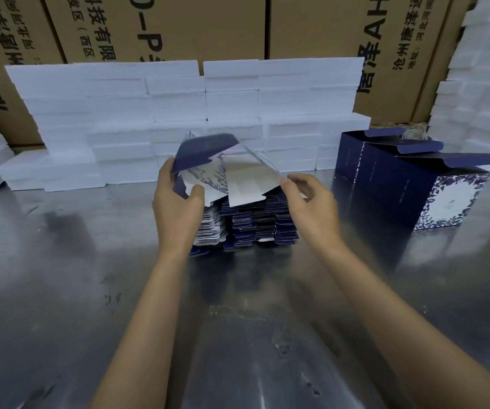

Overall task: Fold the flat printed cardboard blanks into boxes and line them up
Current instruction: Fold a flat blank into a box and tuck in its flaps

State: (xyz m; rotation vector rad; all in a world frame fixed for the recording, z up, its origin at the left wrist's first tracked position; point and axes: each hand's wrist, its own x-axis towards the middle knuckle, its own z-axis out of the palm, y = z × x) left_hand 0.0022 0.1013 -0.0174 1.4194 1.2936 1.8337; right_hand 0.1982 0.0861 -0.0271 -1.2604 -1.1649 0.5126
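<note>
A navy and white printed cardboard blank (223,169) is lifted at a tilt above the stack of flat blanks (246,225) in the middle of the table. My left hand (175,202) grips its left edge, thumb on the white inner face. My right hand (311,205) pinches its right corner between thumb and fingers. The blank is blurred and partly opened, its navy flap raised at the top. To the right, three folded navy boxes (414,184) stand in a row with their top flaps open; the nearest shows a blue floral side panel.
A grey metal table (237,320) lies under everything. Stacked white foam blocks (178,113) form a wall behind the blanks, with more at the far right (479,84) and far left. Large brown shipping cartons (178,28) stand behind them.
</note>
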